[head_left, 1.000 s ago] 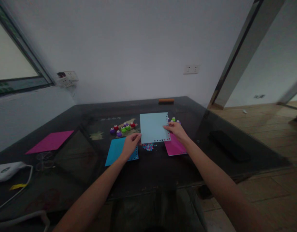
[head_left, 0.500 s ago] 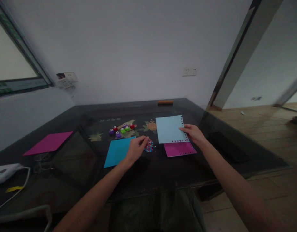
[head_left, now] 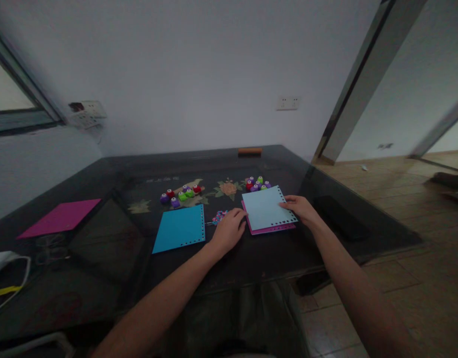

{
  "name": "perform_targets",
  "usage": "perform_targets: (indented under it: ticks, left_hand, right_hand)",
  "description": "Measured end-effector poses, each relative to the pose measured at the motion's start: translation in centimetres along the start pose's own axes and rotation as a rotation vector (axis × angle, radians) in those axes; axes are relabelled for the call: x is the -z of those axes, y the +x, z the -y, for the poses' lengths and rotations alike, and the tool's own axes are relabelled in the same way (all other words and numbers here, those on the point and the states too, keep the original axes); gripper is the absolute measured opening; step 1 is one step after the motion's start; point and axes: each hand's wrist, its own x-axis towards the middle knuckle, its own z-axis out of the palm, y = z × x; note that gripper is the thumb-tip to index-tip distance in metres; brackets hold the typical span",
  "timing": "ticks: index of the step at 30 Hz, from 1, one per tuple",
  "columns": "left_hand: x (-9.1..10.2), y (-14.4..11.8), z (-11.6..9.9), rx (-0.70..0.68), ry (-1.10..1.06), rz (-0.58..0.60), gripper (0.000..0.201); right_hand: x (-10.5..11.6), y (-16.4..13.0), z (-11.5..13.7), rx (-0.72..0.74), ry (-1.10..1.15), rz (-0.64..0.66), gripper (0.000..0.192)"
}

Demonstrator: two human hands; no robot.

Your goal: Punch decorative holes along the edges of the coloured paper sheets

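A light blue punched sheet [head_left: 265,210] lies on top of a pink punched sheet [head_left: 273,229] on the dark table [head_left: 221,258]. My right hand [head_left: 301,208] rests on the light blue sheet's right edge, fingers on the paper. My left hand [head_left: 230,229] lies flat by the stack's left edge, next to a small pile of coloured paper bits [head_left: 218,217]. A darker blue punched sheet [head_left: 180,228] lies to the left.
Two clusters of small coloured punches sit further back, one at left [head_left: 179,194], one behind the stack [head_left: 257,184]. A pink sheet [head_left: 59,217] lies far left. A black flat object [head_left: 338,216] is at right, an orange block [head_left: 250,150] at the far edge.
My right hand carried the light blue sheet to the right and lowered it onto the pink sheet. My left hand let go of it and moved right beside the stack.
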Motion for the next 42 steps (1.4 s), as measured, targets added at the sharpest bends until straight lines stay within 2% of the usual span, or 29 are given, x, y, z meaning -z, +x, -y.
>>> perform_targets:
  ticks: [6,14,20,27,42]
  left_hand:
    - [0.3,-0.1,0.4,-0.009,0.076,0.032,0.029]
    - [0.1,-0.3,-0.3,0.081,0.053,0.039,0.019]
    - [-0.3,-0.3,0.0,0.031,0.082,0.081,0.029]
    - [-0.6,-0.4,0.2,0.034,0.18,0.133,0.039]
    - [-0.8,-0.3,0.7,-0.006,0.206,0.152,0.038]
  right_hand:
    - [-0.2,-0.1,0.0,-0.02,-0.024,0.004,0.027]
    - [-0.2,-0.1,-0.2,-0.007,-0.054,-0.005,0.024]
    - [-0.2,0.0,-0.4,0.002,-0.067,0.013,0.024]
    - [-0.4,-0.2,-0.2,-0.002,-0.075,-0.008,0.022]
    - [-0.7,-0.2,-0.2,0.025,-0.183,-0.032,0.03]
